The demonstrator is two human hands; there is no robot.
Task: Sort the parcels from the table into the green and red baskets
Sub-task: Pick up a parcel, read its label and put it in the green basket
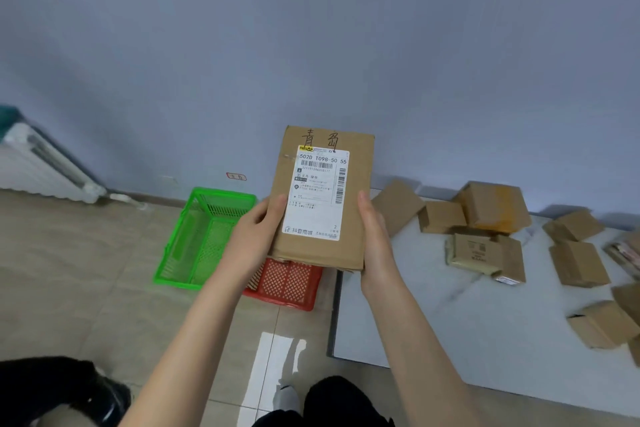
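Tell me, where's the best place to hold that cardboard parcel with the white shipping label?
By its two long side edges, around the lower half, one hand coming from each side. The cardboard parcel is flat and broad, seemingly too wide for one hand to span. The left hand and right hand hold it that way now, thumbs on the front, leaving the shipping label readable.

**Labelled parcel held above two baskets**

A brown parcel (322,198) with a white shipping label is held upright in both hands. Its left edge is gripped by the left hand (254,239) and its right edge by the right hand (375,243), thumbs on the front. Below, a green basket (221,193) and a red basket (291,288) are seen on the floor. More parcels (491,208) are scattered on the desk (433,315).
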